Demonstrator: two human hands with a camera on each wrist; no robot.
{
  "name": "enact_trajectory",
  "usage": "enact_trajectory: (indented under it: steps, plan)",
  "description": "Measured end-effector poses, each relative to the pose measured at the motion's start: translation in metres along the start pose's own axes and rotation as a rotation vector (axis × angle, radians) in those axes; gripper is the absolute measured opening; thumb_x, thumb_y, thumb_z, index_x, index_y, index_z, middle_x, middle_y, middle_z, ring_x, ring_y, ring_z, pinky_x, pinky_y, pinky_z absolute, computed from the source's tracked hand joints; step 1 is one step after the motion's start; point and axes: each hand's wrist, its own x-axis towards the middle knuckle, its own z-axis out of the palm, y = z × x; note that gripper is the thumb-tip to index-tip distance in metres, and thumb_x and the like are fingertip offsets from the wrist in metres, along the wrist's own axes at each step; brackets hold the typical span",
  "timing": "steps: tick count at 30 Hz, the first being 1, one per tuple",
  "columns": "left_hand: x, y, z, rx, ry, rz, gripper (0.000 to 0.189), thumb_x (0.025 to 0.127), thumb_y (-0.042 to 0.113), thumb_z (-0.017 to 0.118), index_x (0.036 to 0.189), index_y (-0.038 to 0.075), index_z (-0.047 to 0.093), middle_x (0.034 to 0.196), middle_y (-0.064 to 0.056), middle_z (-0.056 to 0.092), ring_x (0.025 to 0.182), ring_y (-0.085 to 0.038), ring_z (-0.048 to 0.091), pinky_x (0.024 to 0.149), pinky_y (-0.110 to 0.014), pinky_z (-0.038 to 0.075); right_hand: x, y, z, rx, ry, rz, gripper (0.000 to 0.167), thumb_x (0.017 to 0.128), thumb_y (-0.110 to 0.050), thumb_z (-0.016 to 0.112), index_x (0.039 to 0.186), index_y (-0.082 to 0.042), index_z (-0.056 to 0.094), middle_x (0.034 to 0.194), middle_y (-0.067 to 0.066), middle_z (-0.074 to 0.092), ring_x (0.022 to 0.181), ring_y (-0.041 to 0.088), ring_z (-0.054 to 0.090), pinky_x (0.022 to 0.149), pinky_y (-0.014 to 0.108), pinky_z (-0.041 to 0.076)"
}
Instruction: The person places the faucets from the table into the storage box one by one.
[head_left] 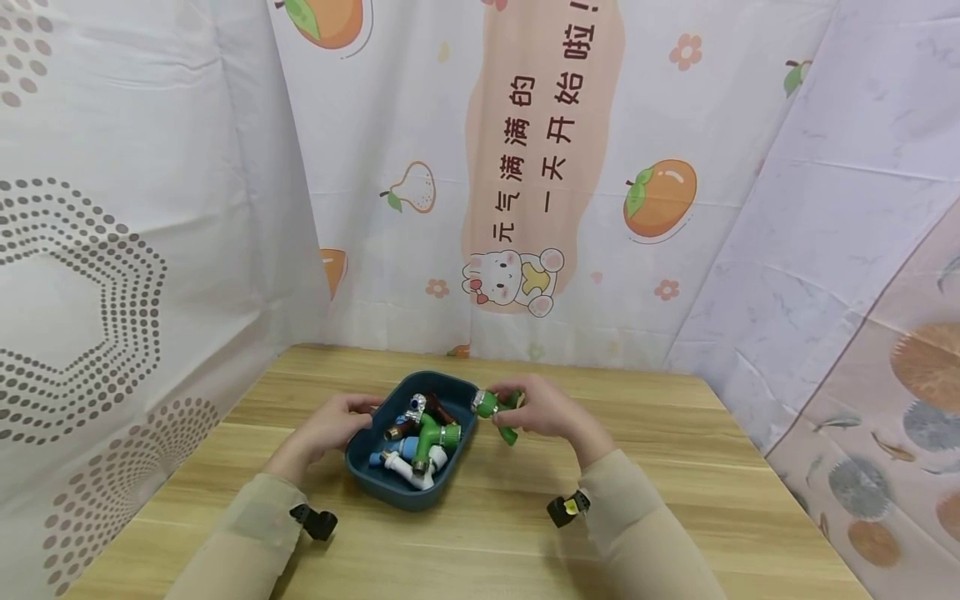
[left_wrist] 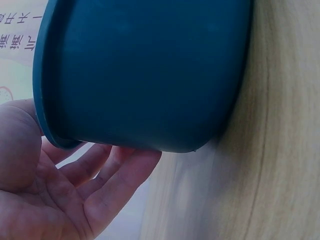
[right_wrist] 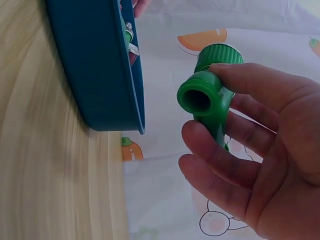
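A dark teal plastic bin [head_left: 408,498] stands on the table, holding several taps. My left hand [head_left: 337,425] grips the bin's left side; in the left wrist view the thumb goes over the rim and the fingers touch the outer wall. Beyond the bin's right rim, my right hand [head_left: 543,408] pinches a green plastic tap [right_wrist: 212,102] between thumb and fingers, held above the table. The tap has a ribbed collar and a round open end. Inside the bin lie a green branched tap [head_left: 429,437], a white tap [head_left: 405,471], a blue piece [head_left: 405,447] and dark red pieces with metal ends.
The wooden table [head_left: 637,500] carries the bin left of centre. A printed curtain [head_left: 420,292] hangs along its back edge, with more cloth at both sides. A small black camera is on each wrist.
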Motion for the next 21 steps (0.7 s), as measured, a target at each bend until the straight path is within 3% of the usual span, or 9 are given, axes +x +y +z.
enact_trajectory:
  steps: [10, 21]
  plan:
    - [0.003, -0.002, 0.0, 0.016, 0.004, -0.011, 0.045, 0.096, 0.004, 0.055, 0.141, 0.005, 0.061, 0.127, -0.02, 0.062, 0.09, -0.025, 0.066, 0.067, -0.04, 0.06, 0.016, -0.009, -0.002, -0.012, -0.02, -0.052, 0.032, 0.09, -0.019, 0.077, 0.122, -0.021, 0.072, 0.1, -0.002, 0.069, 0.072, 0.019, 0.065, 0.061, 0.035, 0.057]
    - [0.003, -0.002, 0.0, 0.016, 0.006, -0.019, 0.045, 0.096, 0.005, 0.055, 0.14, 0.006, 0.061, 0.129, -0.02, 0.062, 0.091, -0.025, 0.065, 0.067, -0.041, 0.06, 0.033, -0.017, -0.006, -0.044, -0.045, -0.046, 0.039, 0.089, -0.019, 0.077, 0.128, -0.02, 0.071, 0.107, -0.001, 0.071, 0.075, 0.017, 0.066, 0.062, 0.033, 0.058]
